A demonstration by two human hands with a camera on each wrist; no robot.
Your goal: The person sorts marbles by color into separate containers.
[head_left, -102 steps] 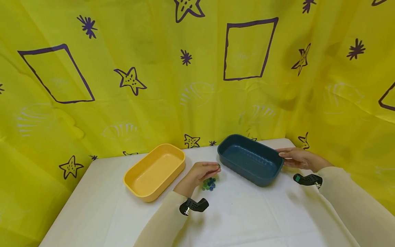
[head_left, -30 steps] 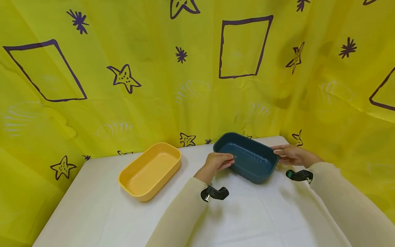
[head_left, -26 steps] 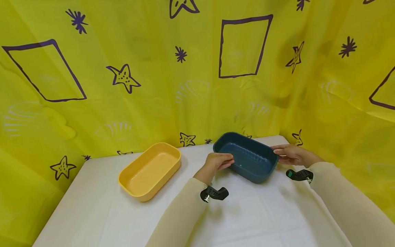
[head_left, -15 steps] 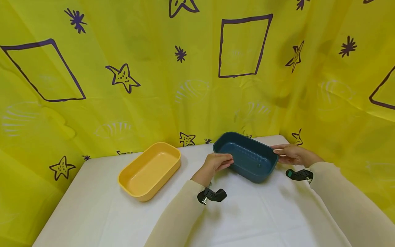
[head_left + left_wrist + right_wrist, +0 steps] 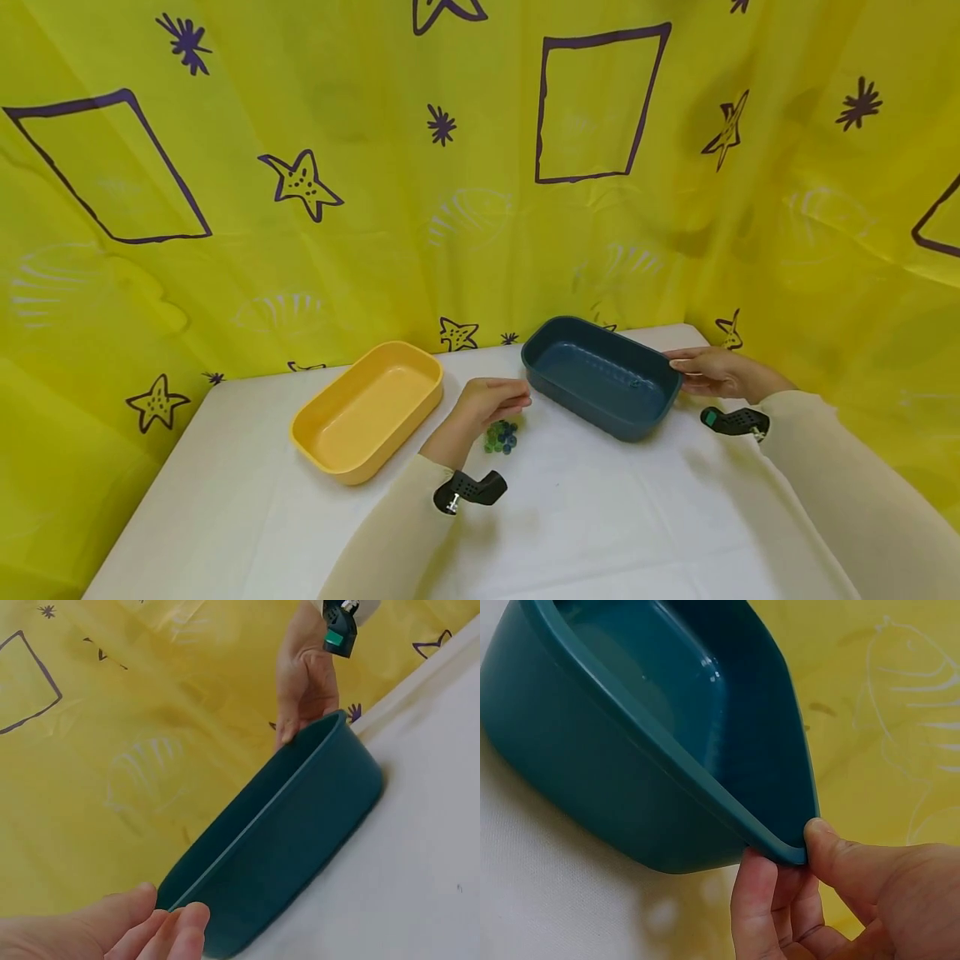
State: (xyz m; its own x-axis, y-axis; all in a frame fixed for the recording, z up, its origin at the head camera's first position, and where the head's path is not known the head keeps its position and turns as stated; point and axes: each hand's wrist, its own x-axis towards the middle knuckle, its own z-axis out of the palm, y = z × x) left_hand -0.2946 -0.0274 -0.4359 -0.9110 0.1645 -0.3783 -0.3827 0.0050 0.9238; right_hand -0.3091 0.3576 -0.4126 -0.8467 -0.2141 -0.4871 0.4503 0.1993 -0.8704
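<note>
My right hand (image 5: 720,372) pinches the right end rim of a dark teal plastic bin (image 5: 592,765), thumb on top and fingers beneath the lip. Inside that bin lies one small glass marble (image 5: 634,382). My left hand (image 5: 486,405) is above the white cloth, left of the bin, with thumb and fingertips a little apart and nothing visible between them. Just below it on the cloth is a small cluster of green and blue marbles (image 5: 500,436), partly covered by the hand. In the left wrist view, the left fingers (image 5: 196,915) appear in front of the bin's near end.
A yellow bin (image 5: 367,408) of similar shape stands to the left on the white-covered table (image 5: 600,517). Behind and to the right hangs a yellow patterned curtain (image 5: 375,250), close to the table's back edge.
My left hand let a marble fall into the teal bin, where it rolled towards the right end. The hand then moved back left, over the marble cluster. My right hand keeps its grip.
</note>
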